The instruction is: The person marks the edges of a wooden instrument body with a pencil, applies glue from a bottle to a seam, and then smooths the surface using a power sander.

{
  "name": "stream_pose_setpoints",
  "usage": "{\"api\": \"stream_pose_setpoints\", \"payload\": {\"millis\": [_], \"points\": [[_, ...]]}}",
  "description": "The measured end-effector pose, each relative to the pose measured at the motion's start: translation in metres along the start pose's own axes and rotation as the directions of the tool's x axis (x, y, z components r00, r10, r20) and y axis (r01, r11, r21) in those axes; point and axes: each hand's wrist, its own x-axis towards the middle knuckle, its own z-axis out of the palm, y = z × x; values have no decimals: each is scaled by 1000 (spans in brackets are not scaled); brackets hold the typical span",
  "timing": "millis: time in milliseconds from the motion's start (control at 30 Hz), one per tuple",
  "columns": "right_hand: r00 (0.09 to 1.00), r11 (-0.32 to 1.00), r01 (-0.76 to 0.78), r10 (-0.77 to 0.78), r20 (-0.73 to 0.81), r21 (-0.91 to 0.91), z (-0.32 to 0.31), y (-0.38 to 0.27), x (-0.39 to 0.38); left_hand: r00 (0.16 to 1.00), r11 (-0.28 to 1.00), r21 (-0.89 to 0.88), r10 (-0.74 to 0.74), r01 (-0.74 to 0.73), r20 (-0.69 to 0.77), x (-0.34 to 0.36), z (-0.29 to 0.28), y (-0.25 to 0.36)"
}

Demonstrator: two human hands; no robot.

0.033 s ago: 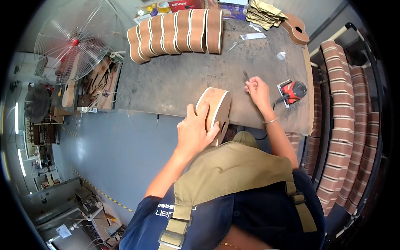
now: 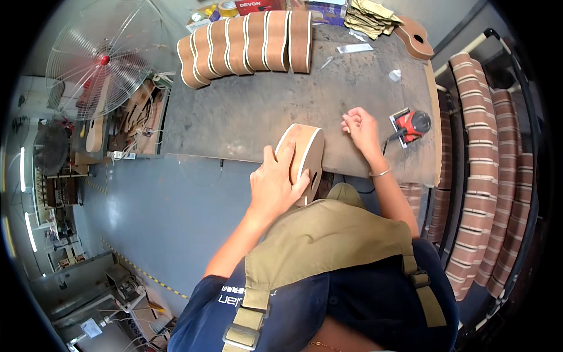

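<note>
Held on its edge at the front of the workbench (image 2: 234, 126) is a small wooden ukulele body (image 2: 305, 141) with pale binding along its rims. My left hand (image 2: 274, 179) grips it, fingers spread over the side and thumb toward the face. Part of a dark soundhole shows on that face; the lower end is hidden by my apron. My right hand (image 2: 362, 130) is raised over the bench to the right of the body, fingers curled in a pinch. Something small and pale shows at the fingertips, too small to name. A red and black power sander (image 2: 413, 126) stands right of this hand.
A row of several ukulele bodies (image 2: 246, 47) stands at the back left. Folded sanding sheets (image 2: 372, 17) and another body (image 2: 415, 38) lie at the back right. A large fan (image 2: 104, 60) is at left; a rack of stacked bodies (image 2: 478, 146) is at right.
A thin dark strip that stuck up from my right hand's fingers no longer shows. Those fingers have turned slightly. My left hand and the ukulele body stay in place.
</note>
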Motion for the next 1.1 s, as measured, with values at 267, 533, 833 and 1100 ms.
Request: {"api": "stream_pose_setpoints", "payload": {"millis": [267,533,833,1100], "points": [[985,961,163,-144,-99,224,47,-32,-95,996,998,0,67,-67,62,-12,31,3],[959,971,217,-193,-210,99,62,-7,-104,982,991,-43,135,-130,135,12,56,-8],[996,858,19,30,-88,513,39,13,-70,891,823,-430,445,-370,85,94,95,-55],[971,888,-195,235,-47,417,10,29,-48,770,782,-624,405,-11,493,168,119,-80]]}}
